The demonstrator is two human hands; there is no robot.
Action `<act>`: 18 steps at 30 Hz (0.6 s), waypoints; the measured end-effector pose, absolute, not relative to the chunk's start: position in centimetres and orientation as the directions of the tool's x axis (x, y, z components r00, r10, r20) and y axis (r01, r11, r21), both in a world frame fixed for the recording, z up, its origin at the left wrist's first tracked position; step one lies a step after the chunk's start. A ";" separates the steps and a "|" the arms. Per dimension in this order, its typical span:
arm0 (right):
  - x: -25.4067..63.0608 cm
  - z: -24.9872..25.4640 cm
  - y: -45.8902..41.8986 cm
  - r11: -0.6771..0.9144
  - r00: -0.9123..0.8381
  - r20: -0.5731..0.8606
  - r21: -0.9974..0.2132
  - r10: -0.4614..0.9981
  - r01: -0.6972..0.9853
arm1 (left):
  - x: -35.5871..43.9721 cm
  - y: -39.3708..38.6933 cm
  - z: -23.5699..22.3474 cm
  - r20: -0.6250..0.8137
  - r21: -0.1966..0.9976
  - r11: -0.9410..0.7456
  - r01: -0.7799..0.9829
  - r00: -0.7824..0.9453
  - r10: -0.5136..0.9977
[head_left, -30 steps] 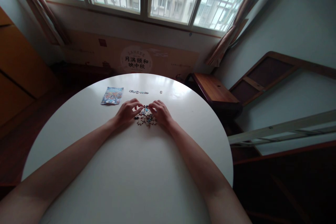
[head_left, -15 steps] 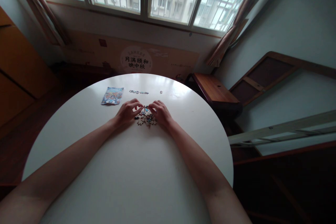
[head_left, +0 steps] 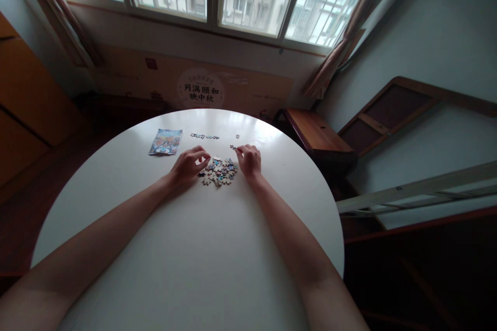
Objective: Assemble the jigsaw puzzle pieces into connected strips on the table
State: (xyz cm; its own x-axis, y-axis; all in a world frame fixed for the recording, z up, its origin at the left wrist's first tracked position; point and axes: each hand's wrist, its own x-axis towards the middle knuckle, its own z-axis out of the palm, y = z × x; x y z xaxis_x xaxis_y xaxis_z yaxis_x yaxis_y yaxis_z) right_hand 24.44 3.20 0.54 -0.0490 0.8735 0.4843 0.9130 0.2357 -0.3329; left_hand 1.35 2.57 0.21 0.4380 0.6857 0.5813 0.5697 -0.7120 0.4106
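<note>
A heap of loose jigsaw puzzle pieces (head_left: 219, 171), some pale side up and some coloured, lies on the white round table (head_left: 202, 248). At the heap's left edge, my left hand (head_left: 190, 163) is closed in a pinch, thumb and forefinger curled together; anything between the tips is too small to make out. Beyond the heap's right side, my right hand (head_left: 249, 159) pinches a small dark-patterned jigsaw puzzle piece (head_left: 232, 147) at its fingertips, low over the table. Farther back lie a joined strip of puzzle pieces (head_left: 204, 136) and a single piece (head_left: 238, 136).
A blue printed packet (head_left: 166, 142) lies flat left of the strip. Behind the table's right edge stands a wooden stool or bench (head_left: 316, 132). A printed cardboard panel (head_left: 240, 83) leans under the window.
My right hand has moved right and slightly away from me, off the heap, carrying a puzzle piece from between both hands. My left hand has stayed in place, and more of the heap shows.
</note>
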 end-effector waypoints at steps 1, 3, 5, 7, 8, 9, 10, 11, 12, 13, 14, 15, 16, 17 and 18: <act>24.8 0.5 3.3 0.174 0.001 0.460 -0.337 0.888 0.925 | 1.4 2.6 0.2 0.579 0.412 -0.712 0.569 0.440 0.686; 25.4 0.5 3.5 0.078 0.079 0.403 -0.358 0.912 0.930 | 1.4 2.6 0.2 0.577 0.414 -0.713 0.566 0.442 0.686; 25.7 0.5 3.7 0.015 0.129 0.351 -0.378 0.927 0.926 | 1.4 2.6 0.2 0.577 0.416 -0.714 0.563 0.443 0.686; 25.8 0.5 3.7 -0.019 0.152 0.314 -0.387 0.937 0.922 | 1.4 2.5 0.3 0.576 0.415 -0.716 0.561 0.446 0.685; 25.7 0.5 3.7 -0.031 0.158 0.300 -0.387 0.941 0.921 | 1.4 2.5 0.3 0.575 0.414 -0.716 0.562 0.448 0.684; 25.7 0.6 3.6 -0.041 0.163 0.289 -0.385 0.943 0.922 | 1.4 2.5 0.3 0.574 0.413 -0.717 0.561 0.451 0.683; 25.6 0.6 3.6 -0.051 0.168 0.279 -0.382 0.945 0.923 | 1.4 2.5 0.3 0.573 0.412 -0.719 0.560 0.455 0.682; 25.6 0.6 3.6 -0.062 0.175 0.271 -0.379 0.947 0.923 | 1.4 2.5 0.4 0.572 0.410 -0.721 0.559 0.458 0.680; 25.5 0.7 3.5 -0.071 0.181 0.264 -0.376 0.947 0.924 | 1.4 2.5 0.4 0.572 0.410 -0.722 0.557 0.460 0.679; 25.5 0.7 3.5 -0.078 0.185 0.260 -0.373 0.948 0.925 | 1.4 2.5 0.4 0.572 0.409 -0.723 0.557 0.461 0.679; 25.4 0.7 3.5 -0.082 0.188 0.258 -0.372 0.947 0.925 | 1.4 2.5 0.4 0.571 0.408 -0.722 0.559 0.461 0.679; 25.4 0.8 3.5 -0.086 0.192 0.258 -0.373 0.947 0.924 | 1.4 2.5 0.3 0.568 0.408 -0.720 0.561 0.461 0.681; 25.4 0.8 3.4 -0.087 0.194 0.260 -0.374 0.946 0.923 | 1.4 2.5 0.3 0.567 0.408 -0.718 0.564 0.461 0.683; 25.4 0.8 3.4 -0.087 0.197 0.262 -0.377 0.945 0.922 | 1.4 2.5 0.3 0.566 0.407 -0.717 0.566 0.460 0.684; 25.4 0.8 3.4 -0.088 0.199 0.263 -0.379 0.944 0.921 | 1.4 2.5 0.3 0.565 0.406 -0.717 0.566 0.461 0.684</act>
